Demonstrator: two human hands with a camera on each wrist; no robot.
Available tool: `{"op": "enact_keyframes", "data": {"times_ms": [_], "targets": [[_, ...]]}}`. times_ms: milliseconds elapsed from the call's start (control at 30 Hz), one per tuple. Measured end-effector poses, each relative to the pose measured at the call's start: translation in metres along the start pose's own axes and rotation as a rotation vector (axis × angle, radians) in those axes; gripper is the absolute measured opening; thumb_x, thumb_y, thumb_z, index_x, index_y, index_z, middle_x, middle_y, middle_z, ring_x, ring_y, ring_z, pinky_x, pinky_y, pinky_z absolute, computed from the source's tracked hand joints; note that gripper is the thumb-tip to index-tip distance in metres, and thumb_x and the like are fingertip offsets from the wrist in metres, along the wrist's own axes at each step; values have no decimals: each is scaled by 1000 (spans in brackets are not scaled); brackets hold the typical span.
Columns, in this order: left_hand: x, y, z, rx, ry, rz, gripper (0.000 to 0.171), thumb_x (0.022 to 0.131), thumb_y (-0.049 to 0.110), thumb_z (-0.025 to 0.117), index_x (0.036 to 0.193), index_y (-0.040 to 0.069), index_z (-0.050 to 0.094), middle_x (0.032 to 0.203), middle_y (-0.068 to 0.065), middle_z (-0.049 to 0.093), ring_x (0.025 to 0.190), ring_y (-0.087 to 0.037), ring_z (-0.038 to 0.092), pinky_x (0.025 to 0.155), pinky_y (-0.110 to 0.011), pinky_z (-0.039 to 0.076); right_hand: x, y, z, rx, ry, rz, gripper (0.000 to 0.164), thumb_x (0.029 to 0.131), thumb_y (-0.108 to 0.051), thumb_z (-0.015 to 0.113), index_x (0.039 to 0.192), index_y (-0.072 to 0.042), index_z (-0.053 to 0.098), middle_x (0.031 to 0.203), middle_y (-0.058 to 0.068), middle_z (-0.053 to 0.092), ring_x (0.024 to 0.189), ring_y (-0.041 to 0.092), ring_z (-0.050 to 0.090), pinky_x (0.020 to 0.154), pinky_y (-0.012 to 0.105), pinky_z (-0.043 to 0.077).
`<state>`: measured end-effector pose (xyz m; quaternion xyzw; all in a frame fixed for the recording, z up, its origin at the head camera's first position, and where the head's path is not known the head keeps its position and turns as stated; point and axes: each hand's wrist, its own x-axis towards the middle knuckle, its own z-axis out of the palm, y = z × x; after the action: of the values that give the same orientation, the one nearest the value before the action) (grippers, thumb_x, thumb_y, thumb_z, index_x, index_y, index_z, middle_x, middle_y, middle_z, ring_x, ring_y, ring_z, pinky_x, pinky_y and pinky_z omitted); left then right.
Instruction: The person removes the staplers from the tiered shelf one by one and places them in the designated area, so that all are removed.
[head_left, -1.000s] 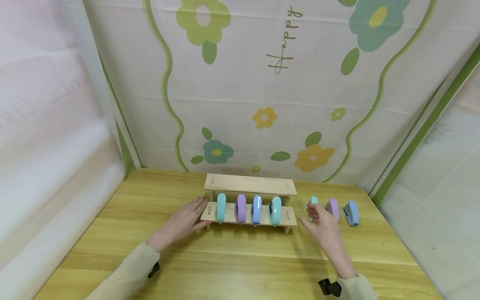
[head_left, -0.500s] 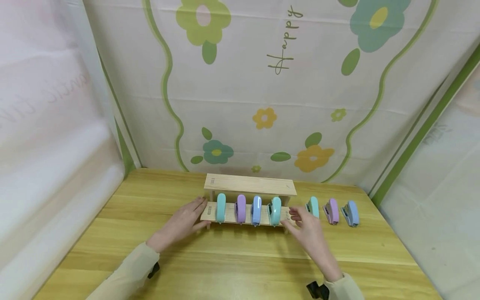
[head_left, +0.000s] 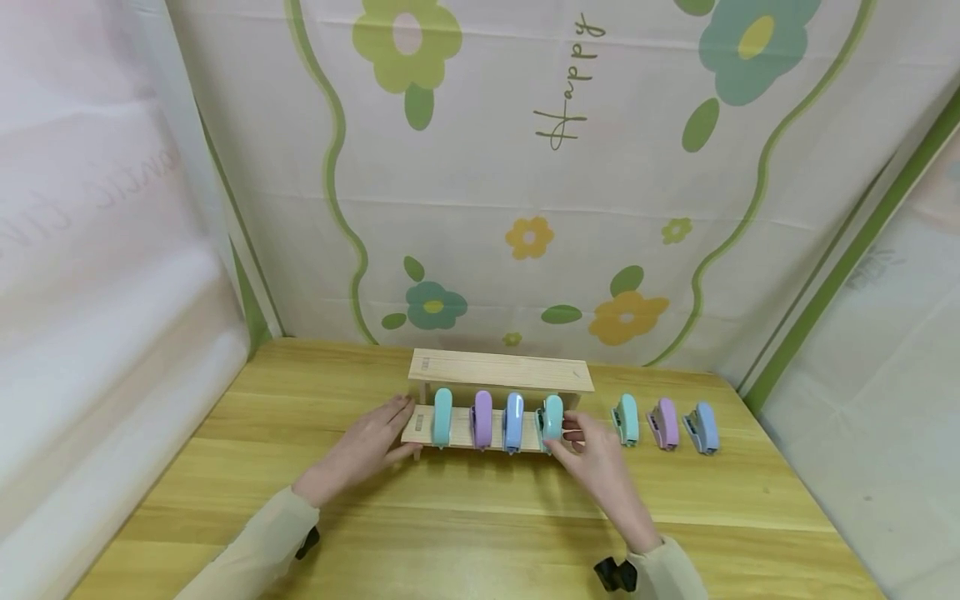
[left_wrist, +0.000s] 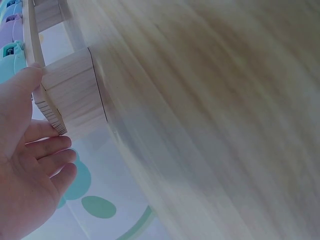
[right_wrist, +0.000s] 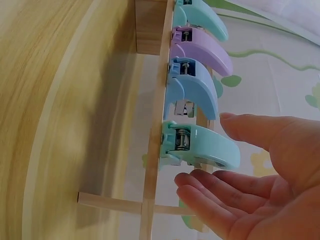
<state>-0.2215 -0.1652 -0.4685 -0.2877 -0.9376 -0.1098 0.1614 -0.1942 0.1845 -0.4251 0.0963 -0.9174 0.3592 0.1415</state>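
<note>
Sitting at the right end of the lower shelf (head_left: pixel 461 427) of a two-step wooden rack (head_left: pixel 498 368), the end turquoise stapler (head_left: pixel 552 419) lies just left of the right hand (head_left: pixel 600 458), its long axis running front to back, across the shelf's length. The right hand is by far the nearer one: its thumb is towards the stapler's near end, its fingers (right_wrist: pixel 235 192) along the right side. They are parted around the stapler rather than closed; gaps seem to show in the right wrist view, though light contact I cannot tell

The left hand (head_left: pixel 366 446) is at the rack's other end, well apart from that stapler, holding the shelf's corner between its thumb and the nearest finger, the other fingers loose

As for what holds what, the lower shelf carries four staplers in a row: left turquoise stapler (head_left: pixel 442 417), purple stapler (head_left: pixel 483 418), blue stapler (head_left: pixel 513 421), then the end one. Right of the rack, three more sit directly on the surface (head_left: pixel 465 525): loose turquoise stapler (head_left: pixel 627 418), loose purple stapler (head_left: pixel 665 422) and loose blue stapler (head_left: pixel 705 427), similarly pointed front to back
</note>
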Motion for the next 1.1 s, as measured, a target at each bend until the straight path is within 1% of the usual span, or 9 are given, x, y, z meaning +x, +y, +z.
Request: {"op": "enact_keyframes", "data": {"times_ms": [200,367,600,833,1100], "targets": [[0,-1,1,3,-1,-2,74,90,40,71,140,-10,49,144,-27,52,133,-40,53,109,-51,49,3,0,5,12,-1,18,40,82,-16,81,113,5,64,98,19,74,87,29,74,72,30,65],[1,-1,3,2,5,2,73,90,39,72,139,-10,50,143,-27,53,132,-40,53,108,-52,50,4,0,8,31,0,38,43,83,-18,81,114,5,63,98,21,73,87,31,74,72,32,65],[1,-3,4,0,-9,-8,74,91,41,70,140,-9,49,145,-27,51,134,-40,52,110,-51,48,7,1,11,33,5,63,42,83,-20,81,113,4,64,97,21,74,87,30,74,71,28,65],[2,-3,3,-17,-14,-15,74,91,40,71,141,-10,48,145,-27,51,135,-40,51,111,-52,48,9,2,12,14,8,62,42,83,-21,81,111,4,64,96,21,74,84,29,74,69,28,64],[1,-3,4,-12,-24,-18,74,91,41,70,141,-9,48,146,-26,50,135,-40,51,111,-52,47,9,3,14,2,16,62,35,83,-19,81,106,3,65,92,18,74,83,27,74,68,27,64]]}}
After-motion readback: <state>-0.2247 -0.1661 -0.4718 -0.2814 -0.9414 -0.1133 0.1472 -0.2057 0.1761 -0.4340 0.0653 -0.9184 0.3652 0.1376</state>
